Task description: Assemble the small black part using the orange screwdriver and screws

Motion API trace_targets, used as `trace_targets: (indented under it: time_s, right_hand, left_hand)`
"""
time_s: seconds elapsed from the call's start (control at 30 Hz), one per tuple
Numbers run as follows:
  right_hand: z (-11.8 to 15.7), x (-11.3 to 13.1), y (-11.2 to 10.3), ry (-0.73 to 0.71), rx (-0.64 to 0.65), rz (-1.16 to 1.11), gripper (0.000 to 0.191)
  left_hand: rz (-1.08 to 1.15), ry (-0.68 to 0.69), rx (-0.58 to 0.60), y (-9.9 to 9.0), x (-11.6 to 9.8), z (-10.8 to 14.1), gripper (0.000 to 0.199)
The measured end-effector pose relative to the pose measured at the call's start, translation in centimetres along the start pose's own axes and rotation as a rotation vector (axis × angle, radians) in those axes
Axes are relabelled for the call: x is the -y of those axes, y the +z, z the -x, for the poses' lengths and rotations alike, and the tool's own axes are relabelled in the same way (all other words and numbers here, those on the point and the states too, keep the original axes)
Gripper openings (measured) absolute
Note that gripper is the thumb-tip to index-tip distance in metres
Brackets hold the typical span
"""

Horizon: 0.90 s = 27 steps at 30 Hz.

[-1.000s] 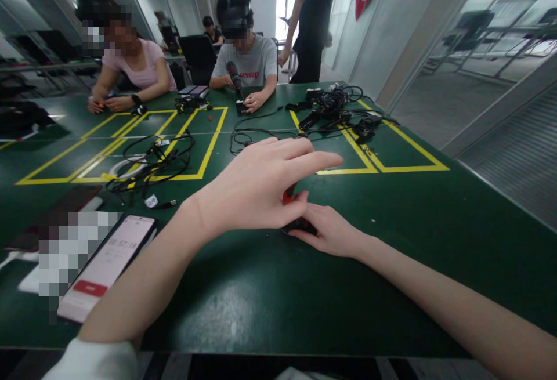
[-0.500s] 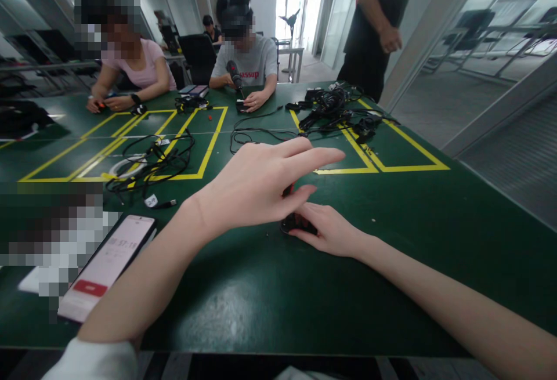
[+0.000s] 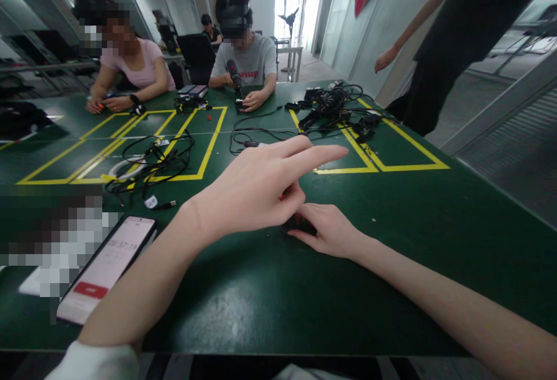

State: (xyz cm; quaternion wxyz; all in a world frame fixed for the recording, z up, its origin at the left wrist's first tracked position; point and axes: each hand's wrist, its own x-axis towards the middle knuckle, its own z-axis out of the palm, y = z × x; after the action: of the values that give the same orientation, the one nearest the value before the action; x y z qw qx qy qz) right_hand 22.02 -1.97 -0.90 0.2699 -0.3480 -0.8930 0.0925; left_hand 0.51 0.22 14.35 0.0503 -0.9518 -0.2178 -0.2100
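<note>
My left hand (image 3: 261, 185) is raised over the green table, its index finger stretched to the right. Its thumb and other fingers are bent around something reddish, mostly hidden behind them. Just below and to the right, my right hand (image 3: 331, 229) rests on the table, its thumb and fingers around a small dark object (image 3: 304, 225). That object lies on the table under the left fingers, and the hands partly cover it.
A phone (image 3: 107, 270) showing a timer lies at the left. Tangled cables (image 3: 152, 162) are at mid-left, and a black cable pile (image 3: 333, 104) sits at the back right. Across the table (image 3: 348, 304), one person holds a tool (image 3: 234, 73); another sits farther left.
My left thumb has bent inward and now sits closer to the other fingers. The standing person at the right has moved farther right. My right hand looks unmoved.
</note>
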Motion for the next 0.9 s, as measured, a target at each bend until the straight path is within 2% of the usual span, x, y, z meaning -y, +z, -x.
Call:
trace_targets:
  time_s: [0.2,0.43,0.53,0.67,0.9]
  right_hand:
    - [0.1,0.2,0.3,0.02,-0.012,0.087,0.025]
    - [0.2,0.4,0.7,0.028,-0.048,0.153,0.026]
    - [0.2,0.5,0.6,0.037,-0.032,0.167,0.027]
    - [0.1,0.4,0.5,0.039,-0.017,0.159,0.026]
    - [0.0,0.5,0.3,0.069,0.042,0.14,0.025]
  left_hand:
    - [-0.082,-0.09,-0.073,0.3,0.4,0.1,0.053]
    - [0.15,-0.058,-0.027,-0.3,0.3,-0.1,0.047]
    - [0.311,-0.097,-0.048,-0.5,0.5,-0.2,0.036]
    - [0.541,-0.187,0.039,-0.8,1.0,-0.3,0.025]
    - [0.925,-0.22,0.174,-0.8,3.2,-0.6,0.049]
